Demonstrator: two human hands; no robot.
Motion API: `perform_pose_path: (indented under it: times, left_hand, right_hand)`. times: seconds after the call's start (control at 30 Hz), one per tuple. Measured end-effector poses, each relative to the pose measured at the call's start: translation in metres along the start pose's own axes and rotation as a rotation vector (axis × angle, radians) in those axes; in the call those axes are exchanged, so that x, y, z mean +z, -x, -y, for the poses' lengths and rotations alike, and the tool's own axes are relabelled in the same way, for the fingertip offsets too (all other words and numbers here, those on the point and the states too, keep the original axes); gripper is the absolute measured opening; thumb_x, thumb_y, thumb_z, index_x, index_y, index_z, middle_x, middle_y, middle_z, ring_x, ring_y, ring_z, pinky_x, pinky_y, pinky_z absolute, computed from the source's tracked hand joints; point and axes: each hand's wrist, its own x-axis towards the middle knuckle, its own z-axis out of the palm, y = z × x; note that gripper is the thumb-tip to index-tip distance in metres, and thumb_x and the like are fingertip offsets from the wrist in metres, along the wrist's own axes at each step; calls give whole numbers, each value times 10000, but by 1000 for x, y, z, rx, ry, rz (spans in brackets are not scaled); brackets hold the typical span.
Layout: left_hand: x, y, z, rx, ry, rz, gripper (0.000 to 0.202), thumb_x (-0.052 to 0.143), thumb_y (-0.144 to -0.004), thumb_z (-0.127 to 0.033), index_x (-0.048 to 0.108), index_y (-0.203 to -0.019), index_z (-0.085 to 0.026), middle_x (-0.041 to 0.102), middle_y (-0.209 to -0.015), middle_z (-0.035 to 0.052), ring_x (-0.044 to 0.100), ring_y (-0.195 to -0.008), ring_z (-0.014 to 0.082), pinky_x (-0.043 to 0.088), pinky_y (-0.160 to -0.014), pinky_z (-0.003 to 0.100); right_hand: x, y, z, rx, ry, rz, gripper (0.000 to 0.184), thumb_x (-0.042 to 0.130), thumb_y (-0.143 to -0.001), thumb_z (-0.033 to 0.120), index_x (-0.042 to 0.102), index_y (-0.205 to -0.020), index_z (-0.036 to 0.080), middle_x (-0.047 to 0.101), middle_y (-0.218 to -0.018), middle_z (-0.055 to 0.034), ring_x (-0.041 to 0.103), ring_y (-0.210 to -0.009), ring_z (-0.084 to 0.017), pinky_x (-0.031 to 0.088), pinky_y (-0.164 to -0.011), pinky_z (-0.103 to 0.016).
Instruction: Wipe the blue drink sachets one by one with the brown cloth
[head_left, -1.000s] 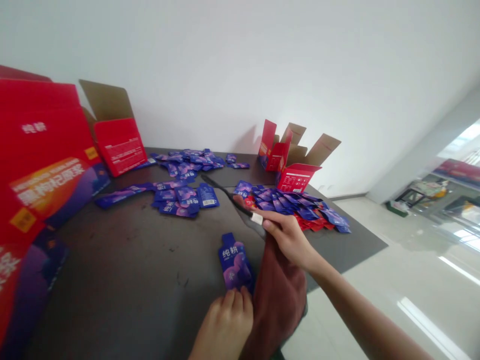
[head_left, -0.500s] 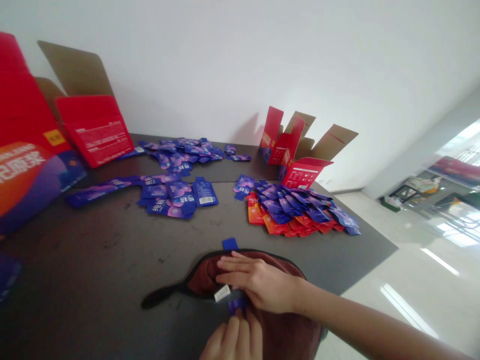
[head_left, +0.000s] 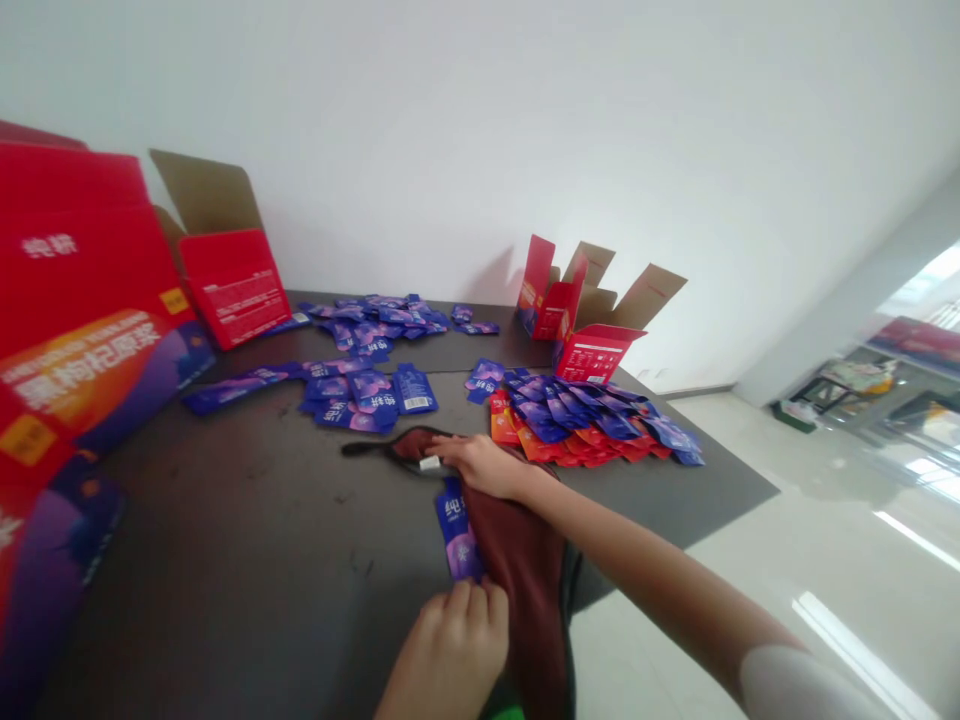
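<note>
Right hand (head_left: 484, 466) lies palm-down on the brown cloth (head_left: 517, 570), fingers stretched out and close together beside the white label (head_left: 430, 463); from my feed I can't tell if the thumb pinches fabric. Left hand (head_left: 456, 640) is curled, fingertips hidden, at the near end of a purple pouch (head_left: 457, 535) lying on the dark table (head_left: 300, 570); can't confirm a pinch there either. Cloth covers the pouch's right edge from where I look. Farther right I log blue-purple pouches (head_left: 585, 405) heaped over red pouches (head_left: 521, 435), open red cartons (head_left: 596, 353) behind. Far left: another open carton (head_left: 236, 285), with a big red box (head_left: 75, 290) nearer.
</note>
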Motion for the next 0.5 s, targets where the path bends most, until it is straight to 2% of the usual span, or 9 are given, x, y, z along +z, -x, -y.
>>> perform_pose_path:
  times: [0.07, 0.13, 0.2, 0.27, 0.37, 0.5]
  left_hand:
    - [-8, -4, 0, -22, 35, 142, 285, 465, -747, -14, 612, -937, -167, 664, -790, 23, 614, -718, 154, 486, -568, 243]
    - [-15, -7, -1, -43, 34, 227, 328, 447, -742, 12, 606, -971, -160, 667, -828, 40, 619, -754, 166, 495, -583, 260]
    - [-17, -8, -1, -36, 28, 243, 352, 436, -739, 23, 598, -1004, -145, 668, -846, 54, 620, -777, 169, 498, -597, 261]
    - [-15, -8, -1, -22, 28, 238, 364, 434, -733, 29, 595, -1015, -136, 668, -852, 62, 620, -785, 168, 497, -603, 256]
    - [-7, -4, -1, -10, 8, 157, 339, 465, -709, 22, 619, -955, -152, 665, -807, 46, 617, -733, 163, 490, -570, 248]
    - [4, 2, 1, -10, -34, -64, 243, 522, -692, -39, 637, -859, -173, 630, -672, -2, 583, -626, 139, 458, -511, 228]
  right_hand:
    - [-13, -1, 1, 44, -12, -103, 323, 412, -854, 82, 555, -1135, 155, 583, -1157, -70, 524, -1098, -173, 396, -949, -304]
    - [-32, 12, 12, 81, -28, -212, 314, 379, -884, 119, 548, -1144, 167, 576, -1169, -62, 529, -1091, -172, 402, -942, -311]
    - [-51, 36, 29, 104, -44, -291, 314, 360, -901, 150, 541, -1156, 184, 550, -1204, -56, 505, -1120, -173, 393, -955, -321]
    - [-60, 61, 48, 104, -68, -302, 307, 381, -899, 165, 545, -1156, 204, 557, -1196, -43, 489, -1138, -169, 395, -957, -305]
    - [-48, 84, 67, 48, -146, -148, 330, 366, -891, 125, 534, -1168, 188, 549, -1208, -46, 428, -1193, -134, 360, -994, -264]
    - [-12, 79, 66, -1, -106, 97, 403, 393, -823, 33, 499, -1199, 129, 454, -1303, -78, 341, -1249, -104, 232, -1069, -245]
